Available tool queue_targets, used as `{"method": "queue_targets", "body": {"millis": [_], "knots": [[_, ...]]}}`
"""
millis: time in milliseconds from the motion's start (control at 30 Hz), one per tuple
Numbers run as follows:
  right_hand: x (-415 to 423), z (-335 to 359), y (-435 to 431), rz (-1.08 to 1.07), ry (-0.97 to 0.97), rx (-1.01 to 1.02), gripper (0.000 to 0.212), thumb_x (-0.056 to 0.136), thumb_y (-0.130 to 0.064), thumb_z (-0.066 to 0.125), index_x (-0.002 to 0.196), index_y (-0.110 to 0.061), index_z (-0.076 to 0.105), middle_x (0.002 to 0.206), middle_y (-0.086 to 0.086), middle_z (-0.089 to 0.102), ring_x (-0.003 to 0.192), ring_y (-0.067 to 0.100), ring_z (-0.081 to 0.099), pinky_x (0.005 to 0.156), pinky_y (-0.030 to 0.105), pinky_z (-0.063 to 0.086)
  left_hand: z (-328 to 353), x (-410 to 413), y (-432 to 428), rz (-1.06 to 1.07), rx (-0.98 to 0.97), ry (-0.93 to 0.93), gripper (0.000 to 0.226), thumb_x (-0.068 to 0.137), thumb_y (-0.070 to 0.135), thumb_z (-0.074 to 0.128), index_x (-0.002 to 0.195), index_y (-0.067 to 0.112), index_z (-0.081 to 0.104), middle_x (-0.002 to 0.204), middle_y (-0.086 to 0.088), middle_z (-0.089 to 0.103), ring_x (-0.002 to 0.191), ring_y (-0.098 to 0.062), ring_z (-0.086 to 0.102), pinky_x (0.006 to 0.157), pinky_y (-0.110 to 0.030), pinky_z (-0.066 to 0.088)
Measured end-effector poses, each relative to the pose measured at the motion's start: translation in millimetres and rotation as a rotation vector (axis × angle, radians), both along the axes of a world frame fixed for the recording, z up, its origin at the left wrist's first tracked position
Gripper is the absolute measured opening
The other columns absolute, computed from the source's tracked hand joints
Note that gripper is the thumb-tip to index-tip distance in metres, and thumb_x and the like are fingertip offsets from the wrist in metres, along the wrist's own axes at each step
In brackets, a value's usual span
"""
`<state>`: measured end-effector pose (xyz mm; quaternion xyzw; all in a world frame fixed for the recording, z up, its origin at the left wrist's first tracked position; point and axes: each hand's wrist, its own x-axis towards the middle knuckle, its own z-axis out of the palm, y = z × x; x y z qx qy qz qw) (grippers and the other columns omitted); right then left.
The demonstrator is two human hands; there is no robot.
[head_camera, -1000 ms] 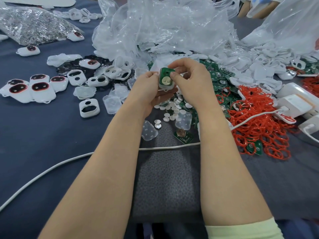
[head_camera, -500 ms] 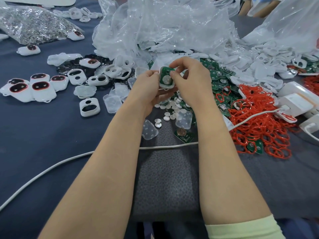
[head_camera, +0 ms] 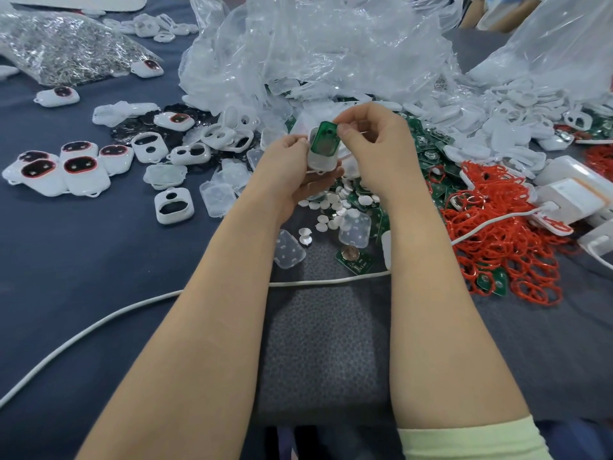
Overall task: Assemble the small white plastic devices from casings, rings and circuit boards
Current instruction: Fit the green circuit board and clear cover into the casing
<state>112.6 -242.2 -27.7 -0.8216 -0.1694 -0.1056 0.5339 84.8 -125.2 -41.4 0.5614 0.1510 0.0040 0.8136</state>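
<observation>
My left hand grips a small white casing from its left side and underneath, above the middle of the table. A green circuit board lies in the casing's open face. My right hand pinches the board's top right corner with thumb and forefinger. Several assembled white devices with dark red-rimmed windows lie at the left. Empty casings and clear covers lie around the hands. A heap of red rings is at the right, with green boards behind it.
A white cable runs across the dark blue cloth under my forearms. Crumpled clear plastic bags fill the back. A bag of small metal parts sits far left. White chargers lie at the right edge.
Both hands stay in place with the casing. The casing has tilted more upright, and my right thumb and forefinger have shifted to the board's upper right corner.
</observation>
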Motion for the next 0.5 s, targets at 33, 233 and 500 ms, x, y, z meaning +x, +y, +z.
{"method": "queue_targets", "body": {"millis": [33,233,500], "knots": [[0.0,0.1,0.3,0.001,0.001,0.000,0.014,0.091,-0.008,0.057,0.088,-0.020,0.062,0.078,-0.008,0.055,0.074,0.006,0.050,0.070,0.015,0.042,0.2,0.1,0.3,0.001,-0.004,0.001,0.025,0.103,0.011,0.037,0.121,0.004,0.052,0.107,-0.023,0.068,0.071,-0.024,0.070,0.066,-0.031,0.061],[-0.5,-0.7,2.0,0.007,0.011,-0.052,0.012,0.091,-0.009,0.056,0.088,-0.018,0.062,0.076,-0.009,0.053,0.068,-0.001,0.047,0.058,0.004,0.038,0.5,0.0,0.0,0.014,-0.028,0.007,0.024,0.103,0.010,0.038,0.121,0.004,0.053,0.100,-0.019,0.067,0.064,-0.020,0.070,0.057,-0.028,0.059],[1.2,-3.2,3.4,-0.011,0.005,-0.094,0.012,0.092,-0.010,0.056,0.089,-0.020,0.062,0.075,-0.011,0.051,0.071,0.002,0.047,0.068,0.017,0.041,1.5,-0.7,-0.1,0.016,-0.031,0.000,0.024,0.102,0.009,0.039,0.121,0.003,0.053,0.099,-0.017,0.066,0.066,-0.020,0.069,0.056,-0.027,0.058]]}}
